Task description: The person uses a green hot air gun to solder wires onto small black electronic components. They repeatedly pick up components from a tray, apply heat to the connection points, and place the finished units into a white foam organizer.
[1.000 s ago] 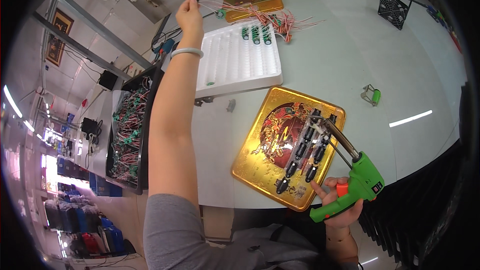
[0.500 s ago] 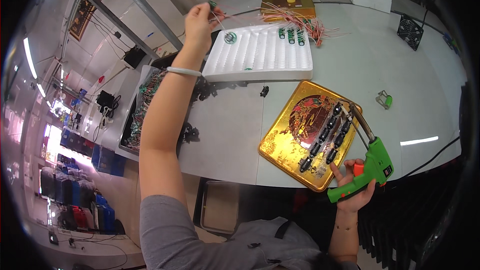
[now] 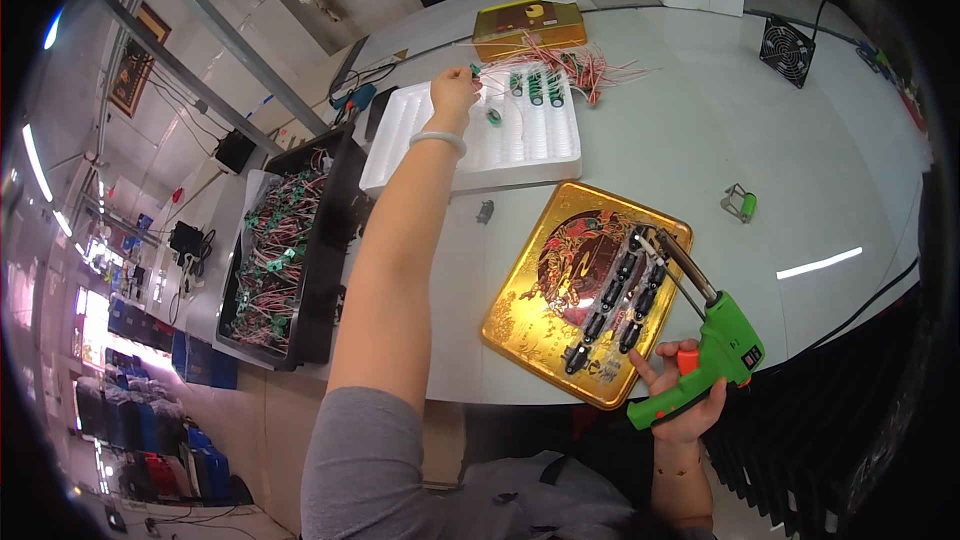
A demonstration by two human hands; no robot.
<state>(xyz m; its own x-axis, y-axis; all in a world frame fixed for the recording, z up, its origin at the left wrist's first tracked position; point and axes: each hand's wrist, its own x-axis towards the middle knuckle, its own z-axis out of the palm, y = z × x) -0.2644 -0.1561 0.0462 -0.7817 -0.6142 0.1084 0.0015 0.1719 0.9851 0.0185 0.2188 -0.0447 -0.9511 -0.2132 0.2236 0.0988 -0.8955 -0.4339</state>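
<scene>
My left hand (image 3: 456, 95) is pinched on a small green circuit board (image 3: 475, 71) with thin wires, above the far part of the white foam tray (image 3: 400, 145). Just below the hand, a round green piece (image 3: 494, 116) is at the tray; whether a wire joins it to the board I cannot tell. Several green pieces (image 3: 535, 88) stand in the tray's far right slots. My right hand (image 3: 690, 415) holds a green soldering gun (image 3: 735, 340) by its grip. The gun's metal tip reaches over a gold tin lid (image 3: 530, 315) carrying two rows of small black parts (image 3: 598, 322).
At the left, a black bin (image 3: 322, 250) is heaped with wired green boards. Red and white wires (image 3: 600, 70) spread near a gold box (image 3: 530, 28). A black fan (image 3: 787, 50), a small green-and-metal frame (image 3: 739, 203) and a loose dark part (image 3: 485, 211) rest on the table.
My left hand has come right, from the tray's far left corner to over the tray, with the board. The round green piece has shifted right. My right hand still holds the soldering gun. The view has turned.
</scene>
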